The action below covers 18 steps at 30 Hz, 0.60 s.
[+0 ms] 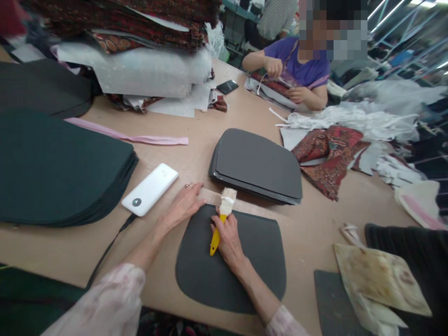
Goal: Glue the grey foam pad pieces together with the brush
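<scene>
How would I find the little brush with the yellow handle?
Look at the tan table, near its front edge, where a single dark rounded panel lies flat. The right hand grips the brush over that panel's top edge. It is the only thing with a yellow handle and pale bristles.

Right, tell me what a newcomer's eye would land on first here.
First the yellow-handled brush in the right hand, bristles at the top edge of a dark grey curved panel lying flat near the table's front edge. The left hand presses flat beside that panel's upper left corner, next to a white power bank. Behind it sits a stack of matching grey panels.
</scene>
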Each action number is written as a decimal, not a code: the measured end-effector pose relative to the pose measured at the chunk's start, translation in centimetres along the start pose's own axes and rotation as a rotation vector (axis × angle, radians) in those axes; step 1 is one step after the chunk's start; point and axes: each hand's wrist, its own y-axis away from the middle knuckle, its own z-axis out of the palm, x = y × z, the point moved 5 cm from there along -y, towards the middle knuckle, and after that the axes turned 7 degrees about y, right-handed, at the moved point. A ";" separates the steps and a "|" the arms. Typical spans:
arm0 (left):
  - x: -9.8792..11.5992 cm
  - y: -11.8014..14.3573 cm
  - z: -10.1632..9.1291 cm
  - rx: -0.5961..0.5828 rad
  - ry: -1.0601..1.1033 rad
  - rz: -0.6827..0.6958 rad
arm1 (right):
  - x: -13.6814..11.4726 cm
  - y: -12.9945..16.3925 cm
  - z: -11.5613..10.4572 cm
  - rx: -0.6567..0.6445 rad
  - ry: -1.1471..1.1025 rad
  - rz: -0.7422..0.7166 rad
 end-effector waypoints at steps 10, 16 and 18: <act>0.2 0.0 0.7 -0.012 -0.114 -0.026 | 3.6 2.3 -1.5 0.051 -0.056 0.166; -0.6 -0.3 0.6 -0.035 -0.129 -0.027 | 13.4 9.8 -5.1 0.170 0.036 0.509; -0.3 -0.4 0.4 -0.056 -0.157 -0.019 | 15.2 11.9 -6.6 0.215 0.052 0.603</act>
